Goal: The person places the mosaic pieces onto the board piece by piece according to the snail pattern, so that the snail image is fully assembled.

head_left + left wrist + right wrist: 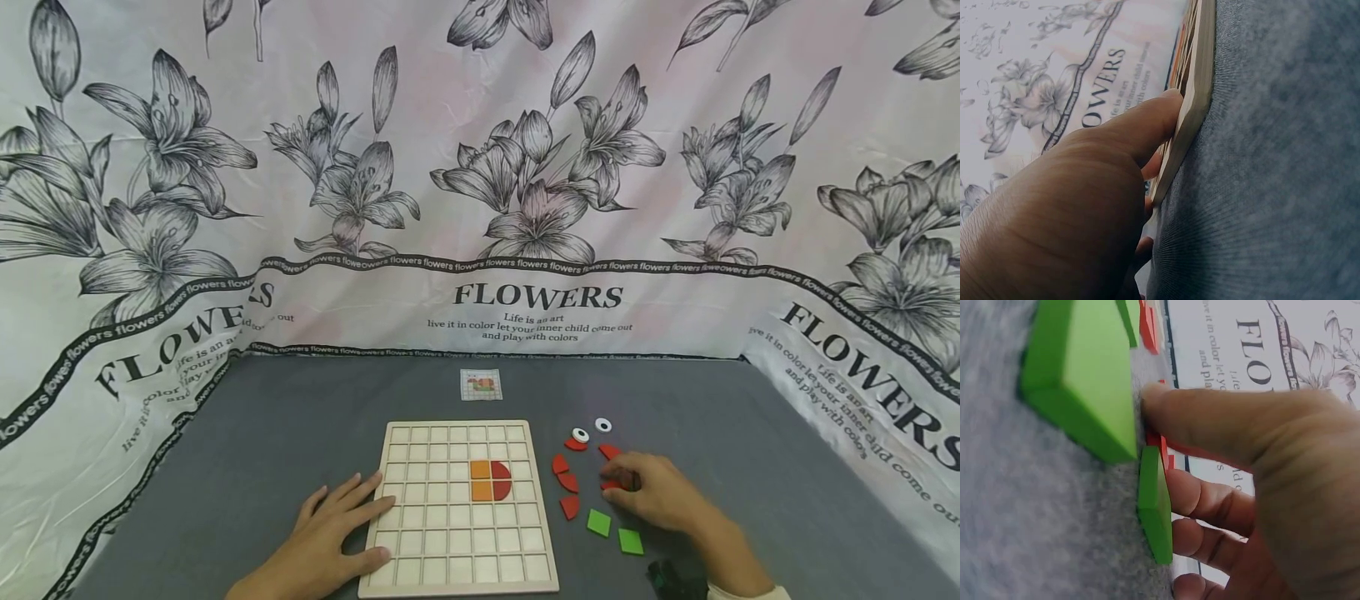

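On the grid board (420, 542), two orange squares (481, 470) and two red quarter-rounds (501, 490) are in! Left to place, apparently: loose red pieces (570, 507), green squares (598, 522), eye discs (603, 425), one overlapping a red. Left hand (326, 533) spread, steadying the edge; right hand (652, 492) curls over red, pinch unclear; pattern card (480, 385) beyond.

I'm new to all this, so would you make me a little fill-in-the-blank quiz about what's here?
1. The left hand touches the board along its ____ side.
2. Both square tiles lying on the board are coloured ____.
3. The number of round white eyes beside the board is ____.
4. The largest word printed on the cloth is ____.

Missing words: left; orange; two; FLOWERS.
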Demonstrator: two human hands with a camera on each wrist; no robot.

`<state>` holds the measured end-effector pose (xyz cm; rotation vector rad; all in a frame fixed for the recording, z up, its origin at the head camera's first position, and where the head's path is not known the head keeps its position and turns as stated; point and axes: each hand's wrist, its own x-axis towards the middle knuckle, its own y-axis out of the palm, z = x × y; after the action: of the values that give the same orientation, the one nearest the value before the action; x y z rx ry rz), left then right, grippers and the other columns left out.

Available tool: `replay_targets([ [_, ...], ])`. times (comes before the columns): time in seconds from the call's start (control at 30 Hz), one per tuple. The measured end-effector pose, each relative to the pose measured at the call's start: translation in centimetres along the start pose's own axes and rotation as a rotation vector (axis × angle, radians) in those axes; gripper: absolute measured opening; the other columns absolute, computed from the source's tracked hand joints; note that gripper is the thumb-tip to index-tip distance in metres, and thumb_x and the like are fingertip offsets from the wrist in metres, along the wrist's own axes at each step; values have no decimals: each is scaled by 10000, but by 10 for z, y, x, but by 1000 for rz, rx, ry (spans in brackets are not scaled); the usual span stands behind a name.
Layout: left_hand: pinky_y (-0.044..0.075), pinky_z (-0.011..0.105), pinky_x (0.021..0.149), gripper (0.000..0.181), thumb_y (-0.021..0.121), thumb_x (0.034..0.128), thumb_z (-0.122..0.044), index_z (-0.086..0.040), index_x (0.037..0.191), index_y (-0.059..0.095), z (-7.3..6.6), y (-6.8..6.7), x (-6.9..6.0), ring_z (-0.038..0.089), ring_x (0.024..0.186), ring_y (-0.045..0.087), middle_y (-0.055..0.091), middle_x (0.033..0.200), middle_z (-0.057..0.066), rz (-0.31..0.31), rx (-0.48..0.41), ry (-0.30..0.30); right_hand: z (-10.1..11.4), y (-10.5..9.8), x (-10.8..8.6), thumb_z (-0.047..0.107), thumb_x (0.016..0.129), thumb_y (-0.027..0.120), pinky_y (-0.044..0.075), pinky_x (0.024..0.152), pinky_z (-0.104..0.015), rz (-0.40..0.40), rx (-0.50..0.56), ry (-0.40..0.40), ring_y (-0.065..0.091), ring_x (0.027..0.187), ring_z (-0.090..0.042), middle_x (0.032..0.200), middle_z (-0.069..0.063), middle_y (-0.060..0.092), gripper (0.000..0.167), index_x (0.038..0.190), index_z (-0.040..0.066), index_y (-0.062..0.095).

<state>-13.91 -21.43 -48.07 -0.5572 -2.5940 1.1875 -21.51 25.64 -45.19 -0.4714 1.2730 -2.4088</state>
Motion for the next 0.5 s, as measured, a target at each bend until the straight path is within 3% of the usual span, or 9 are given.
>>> replay_targets([
  [0.13, 48, 701, 980, 608, 612, 898, -531, -180, 1392, 558, 0, 0, 0, 420, 1385, 227, 327, 1529, 96, -6, -2, 8, 2, 1, 0, 295, 827, 781, 419, 543, -256, -2, 32, 22, 472, 601, -41, 709, 113, 524, 242, 1001, 139, 720],
  [0.33, 38, 690, 987, 627, 612, 890, -546, -171, 1389, 560, -2, -1, -1, 423, 1386, 221, 326, 1529, 100, -1, 0, -5, 3, 0, -1, 173, 821, 776, 421, 572, -258, 18, 8, -10, 460, 620, -35, 739, 128, 511, 186, 996, 145, 720],
  [0.5, 51, 701, 983, 623, 614, 890, -543, -175, 1389, 560, -2, -1, -1, 430, 1379, 231, 337, 1522, 108, -7, 7, 2, 2, 0, 0, 220, 824, 782, 433, 594, -271, 2, -32, 6, 481, 685, -44, 790, 133, 536, 171, 969, 158, 716],
])
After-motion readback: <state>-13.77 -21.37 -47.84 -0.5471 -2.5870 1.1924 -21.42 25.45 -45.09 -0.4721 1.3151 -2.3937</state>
